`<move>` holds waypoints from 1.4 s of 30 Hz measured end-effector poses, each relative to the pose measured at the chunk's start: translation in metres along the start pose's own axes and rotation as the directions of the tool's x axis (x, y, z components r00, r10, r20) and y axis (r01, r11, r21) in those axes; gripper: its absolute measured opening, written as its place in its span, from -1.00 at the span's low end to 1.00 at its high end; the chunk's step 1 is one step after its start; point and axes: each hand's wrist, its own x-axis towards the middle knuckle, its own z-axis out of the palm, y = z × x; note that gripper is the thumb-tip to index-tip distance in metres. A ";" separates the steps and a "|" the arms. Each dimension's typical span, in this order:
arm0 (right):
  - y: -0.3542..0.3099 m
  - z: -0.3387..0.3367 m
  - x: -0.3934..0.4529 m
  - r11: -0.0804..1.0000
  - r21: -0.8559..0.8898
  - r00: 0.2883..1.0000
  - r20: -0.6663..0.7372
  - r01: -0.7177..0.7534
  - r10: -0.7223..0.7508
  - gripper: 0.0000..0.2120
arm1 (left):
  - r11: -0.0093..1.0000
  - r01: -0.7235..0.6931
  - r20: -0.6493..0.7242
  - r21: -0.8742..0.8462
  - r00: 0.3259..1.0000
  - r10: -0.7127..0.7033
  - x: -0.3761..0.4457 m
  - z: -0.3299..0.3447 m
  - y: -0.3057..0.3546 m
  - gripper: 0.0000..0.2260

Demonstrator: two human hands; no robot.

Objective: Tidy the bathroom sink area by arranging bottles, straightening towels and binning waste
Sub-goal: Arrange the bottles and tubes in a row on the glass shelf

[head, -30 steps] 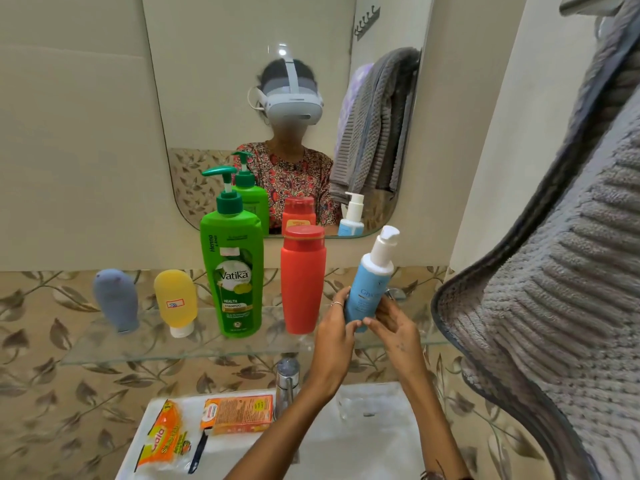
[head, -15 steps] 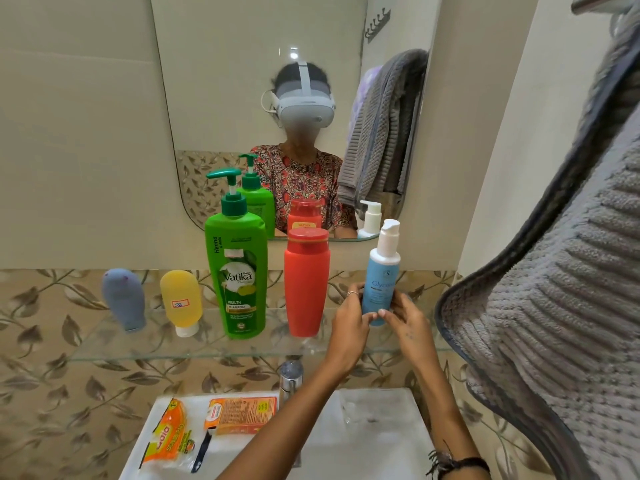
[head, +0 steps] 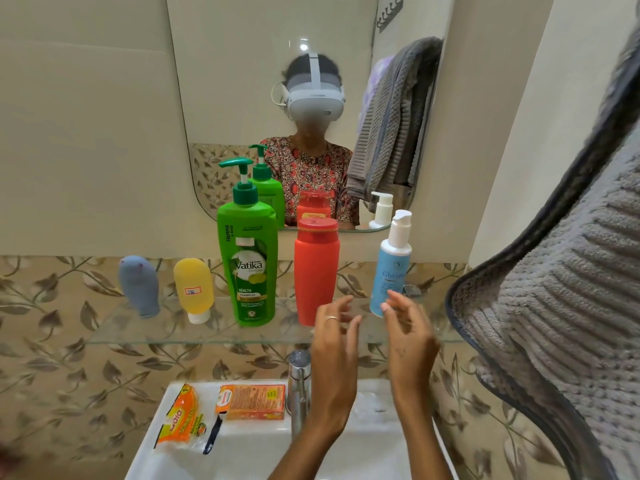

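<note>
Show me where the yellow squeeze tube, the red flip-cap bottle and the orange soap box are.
Yellow squeeze tube (head: 192,289), head view, middle of its body, by the sticker.
Red flip-cap bottle (head: 316,268), head view, centre of its body.
Orange soap box (head: 252,401), head view, printed top face.

Five plastic bottles: grey-blue tube (head: 139,285), yellow tube (head: 193,289), green pump bottle (head: 247,258), red bottle (head: 316,270), pale-blue pump bottle (head: 391,268); two orange packets (head: 180,422) (head: 252,401); one grey ribbed towel (head: 561,306).

A glass shelf (head: 104,332) carries five bottles in a row: a grey-blue tube (head: 139,285), a yellow tube (head: 194,289) on its white cap, a green Vatika shampoo pump bottle (head: 248,258), a red bottle (head: 316,270) and a light-blue pump bottle (head: 391,271).
</note>
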 end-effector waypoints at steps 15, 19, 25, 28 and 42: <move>-0.015 0.051 0.000 0.968 -0.165 0.904 0.356 -0.191 0.239 -0.61 | 0.961 0.234 0.055 0.150 0.968 -0.244 0.050 -0.027 -0.025 -0.67; -0.008 0.045 0.010 0.959 -0.194 0.920 0.296 -0.204 0.256 -0.67 | 0.966 0.217 0.117 0.139 0.965 -0.234 0.056 -0.014 -0.025 -0.68; -0.007 0.043 0.010 0.952 -0.196 0.913 0.292 -0.236 0.286 -0.68 | 0.970 0.200 0.152 0.138 0.963 -0.221 0.054 -0.013 -0.027 -0.68; -0.014 0.041 -0.003 0.942 -0.208 0.937 0.177 -0.264 0.301 -0.68 | 0.972 0.187 0.136 0.145 0.969 -0.206 0.044 -0.023 -0.023 -0.68; -0.063 0.115 -0.051 0.956 0.085 0.847 0.491 -0.280 0.205 -0.51 | 0.939 0.332 -0.101 0.089 0.941 -0.323 0.047 -0.125 -0.045 -0.49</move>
